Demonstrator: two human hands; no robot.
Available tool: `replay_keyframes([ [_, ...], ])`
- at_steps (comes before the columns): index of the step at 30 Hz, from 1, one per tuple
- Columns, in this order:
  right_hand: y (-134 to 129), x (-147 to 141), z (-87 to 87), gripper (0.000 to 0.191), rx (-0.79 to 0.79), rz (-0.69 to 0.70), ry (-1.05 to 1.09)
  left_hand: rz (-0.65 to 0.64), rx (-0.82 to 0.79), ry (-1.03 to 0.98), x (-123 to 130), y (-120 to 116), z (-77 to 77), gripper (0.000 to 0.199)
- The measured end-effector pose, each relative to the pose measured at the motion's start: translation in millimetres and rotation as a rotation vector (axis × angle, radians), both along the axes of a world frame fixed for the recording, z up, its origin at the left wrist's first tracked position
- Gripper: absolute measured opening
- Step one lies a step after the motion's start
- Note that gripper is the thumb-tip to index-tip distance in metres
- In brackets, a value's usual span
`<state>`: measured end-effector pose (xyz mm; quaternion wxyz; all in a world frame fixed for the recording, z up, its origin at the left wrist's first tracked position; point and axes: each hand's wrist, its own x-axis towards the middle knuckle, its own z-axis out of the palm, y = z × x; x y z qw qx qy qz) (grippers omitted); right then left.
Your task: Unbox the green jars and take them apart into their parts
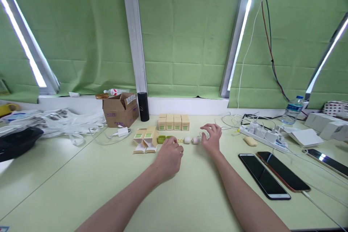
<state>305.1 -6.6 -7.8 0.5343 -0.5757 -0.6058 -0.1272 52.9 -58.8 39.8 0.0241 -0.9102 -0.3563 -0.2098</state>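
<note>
My left hand (169, 157) is over the table with its fingers curled down beside a small olive-green case (161, 139). Anything in its fingertips is hidden. My right hand (212, 139) has its thumb and fingers apart, close to a small pale cylindrical item (196, 140). A similar white item (187, 140) sits to the left of that one. Tiny yellow pieces (180, 140) lie between the left hand and the white item. Left of the green case are two opened small cardboard boxes (145, 136) with flaps toward me. Several closed tan boxes (173, 122) stand in a row behind.
A brown carton (119, 112) and a black cylinder (143, 107) stand at the back. At left lie plastic bags (70, 121) and a charger (123, 131). On the right are a power strip (262, 136), cables, a water bottle (293, 110) and phones (263, 175).
</note>
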Motion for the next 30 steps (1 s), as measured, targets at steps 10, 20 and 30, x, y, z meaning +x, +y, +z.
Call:
replay_keyframes([
  [10, -7.5, -4.5, -8.0, 0.033, -0.364, 0.098, -0.331, 0.148, 0.125, 0.024, 22.7, 32.7, -3.0, 0.031],
  [20, 0.3, -6.6, -10.2, 0.033, -0.283, 0.059, -0.368, 0.202, 0.03, 0.175, 60.0, 73.8, -6.3, 0.009],
  [30, 2.3, -7.8, -11.3, 0.033, -0.323, 0.043, -0.412, 0.281, 0.02, 0.149, 72.7, 81.6, -13.8, 0.011],
])
